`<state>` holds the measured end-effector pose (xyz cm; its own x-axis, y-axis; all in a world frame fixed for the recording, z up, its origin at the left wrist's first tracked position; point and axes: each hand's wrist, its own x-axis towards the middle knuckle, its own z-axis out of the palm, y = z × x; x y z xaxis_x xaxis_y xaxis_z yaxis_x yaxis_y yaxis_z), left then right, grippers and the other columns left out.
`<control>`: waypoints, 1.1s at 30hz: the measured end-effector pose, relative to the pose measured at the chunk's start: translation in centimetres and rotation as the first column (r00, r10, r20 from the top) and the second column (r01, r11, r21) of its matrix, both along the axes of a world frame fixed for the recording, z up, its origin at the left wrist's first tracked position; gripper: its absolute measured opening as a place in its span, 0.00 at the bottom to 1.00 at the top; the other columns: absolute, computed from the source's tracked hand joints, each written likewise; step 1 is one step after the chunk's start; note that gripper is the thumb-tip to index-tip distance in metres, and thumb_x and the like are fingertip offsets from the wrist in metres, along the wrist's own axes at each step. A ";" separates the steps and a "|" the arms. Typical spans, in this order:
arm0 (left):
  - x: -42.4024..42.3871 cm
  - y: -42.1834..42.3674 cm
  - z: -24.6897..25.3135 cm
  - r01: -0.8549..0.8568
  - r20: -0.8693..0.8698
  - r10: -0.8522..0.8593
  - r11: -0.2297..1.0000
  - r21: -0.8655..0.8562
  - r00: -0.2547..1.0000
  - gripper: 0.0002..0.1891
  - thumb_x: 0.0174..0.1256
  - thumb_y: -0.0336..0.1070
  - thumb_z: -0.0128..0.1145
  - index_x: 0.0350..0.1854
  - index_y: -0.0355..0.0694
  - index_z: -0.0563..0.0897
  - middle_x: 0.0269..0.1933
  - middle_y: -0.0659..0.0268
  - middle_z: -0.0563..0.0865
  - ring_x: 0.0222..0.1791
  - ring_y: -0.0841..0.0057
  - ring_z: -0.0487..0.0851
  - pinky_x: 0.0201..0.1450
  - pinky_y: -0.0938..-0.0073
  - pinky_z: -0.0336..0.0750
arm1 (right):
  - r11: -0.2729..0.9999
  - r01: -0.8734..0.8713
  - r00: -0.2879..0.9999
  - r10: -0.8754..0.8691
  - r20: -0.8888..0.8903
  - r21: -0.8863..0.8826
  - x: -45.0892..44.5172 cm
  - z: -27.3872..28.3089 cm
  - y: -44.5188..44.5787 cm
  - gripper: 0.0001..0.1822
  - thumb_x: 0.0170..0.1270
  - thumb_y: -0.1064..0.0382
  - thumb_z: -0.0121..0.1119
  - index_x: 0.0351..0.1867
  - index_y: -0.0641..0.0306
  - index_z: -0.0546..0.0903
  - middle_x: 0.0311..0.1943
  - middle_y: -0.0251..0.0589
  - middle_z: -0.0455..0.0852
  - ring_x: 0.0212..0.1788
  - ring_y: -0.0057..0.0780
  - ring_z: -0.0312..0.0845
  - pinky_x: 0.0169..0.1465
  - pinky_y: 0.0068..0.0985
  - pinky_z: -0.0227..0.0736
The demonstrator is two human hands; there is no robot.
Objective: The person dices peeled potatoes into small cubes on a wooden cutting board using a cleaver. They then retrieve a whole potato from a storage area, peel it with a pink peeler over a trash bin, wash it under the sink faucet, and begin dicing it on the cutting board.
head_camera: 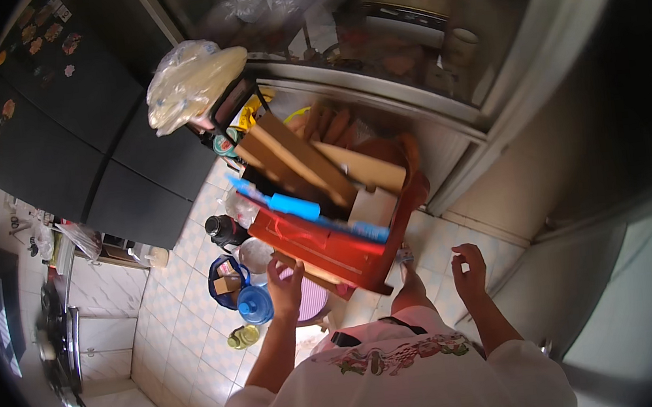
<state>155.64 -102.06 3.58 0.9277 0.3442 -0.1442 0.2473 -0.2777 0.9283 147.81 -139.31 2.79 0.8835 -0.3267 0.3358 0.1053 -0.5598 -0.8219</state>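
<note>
My left hand is at the near left corner of a red plastic stool or table, its fingers curled and apart beside a strip of cardboard; whether they touch it I cannot tell. My right hand is raised over the floor on the right, fingers bent, with nothing in it. On the red plastic piece are an open cardboard box, a white box and a bright blue item that looks like plastic packaging. A pale plastic bag covers something on top of a black frame.
Left of the red piece, a black flask, a blue bag with boxes, a blue water jug and a yellow-green bottle stand on the tiled floor. Behind is a dark refrigerator; a metal-framed glass partition borders the far side.
</note>
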 end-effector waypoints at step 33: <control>-2.9 -14.1 -0.8 -0.941 -0.367 0.867 0.322 -0.101 0.336 0.29 0.68 0.36 0.56 0.67 0.36 0.59 0.51 0.58 0.75 0.42 0.66 0.83 0.48 0.69 0.75 | 0.319 -0.884 0.128 0.868 -0.480 0.341 59.5 -6.4 17.7 0.22 0.50 0.59 0.65 0.51 0.53 0.80 0.44 0.39 0.84 0.49 0.32 0.79 0.51 0.25 0.72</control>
